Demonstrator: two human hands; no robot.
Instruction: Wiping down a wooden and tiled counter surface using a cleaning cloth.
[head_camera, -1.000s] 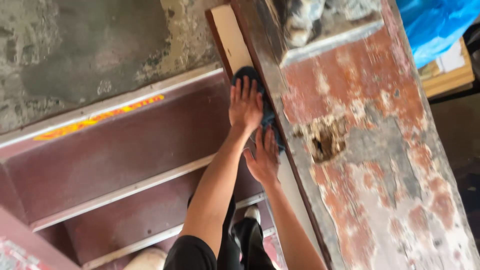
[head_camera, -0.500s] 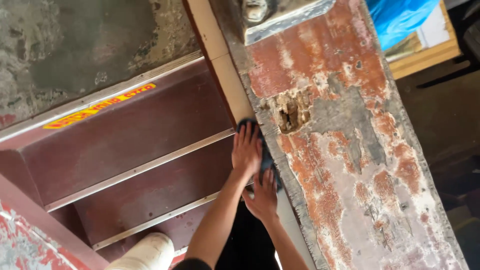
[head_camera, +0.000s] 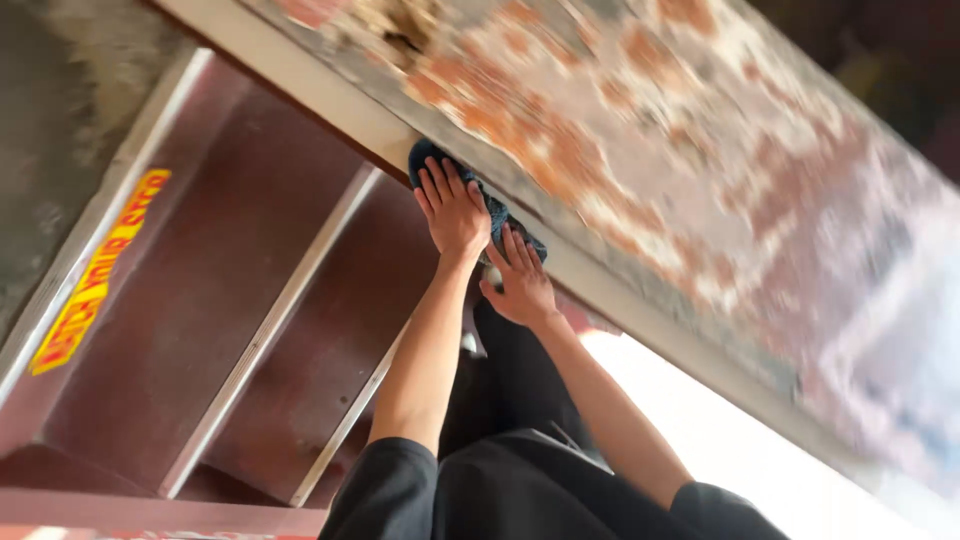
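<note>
1. Dark blue cloth (head_camera: 497, 212) lies pressed against the pale painted edge strip (head_camera: 640, 318) of a worn wall panel (head_camera: 640, 150), just below the panel's peeling face.
2. Left hand (head_camera: 454, 208) lies flat on the upper end of the cloth, fingers spread and pointing up along the strip, palm bearing down on the fabric.
3. Right hand (head_camera: 520, 282) sits just below the left hand on the same strip, fingers slightly spread, fingertips touching the lower end of the cloth. Neither hand pinches the cloth; both press it open-palmed.
4. Wall panel shows rust-coloured patches and flaked grey-white paint, with a ragged hole (head_camera: 400, 22) near its top, above the cloth. Its far end is blurred.
5. Dark red steps (head_camera: 230, 300) with pale metal nosings lie to the side of the strip away from the panel, near the cloth.
6. Yellow warning sticker (head_camera: 98, 272) with red lettering lies on the outermost nosing, well apart from the cloth.
7. Black sleeves (head_camera: 390, 490) and dark trousers show beneath the forearms.
</note>
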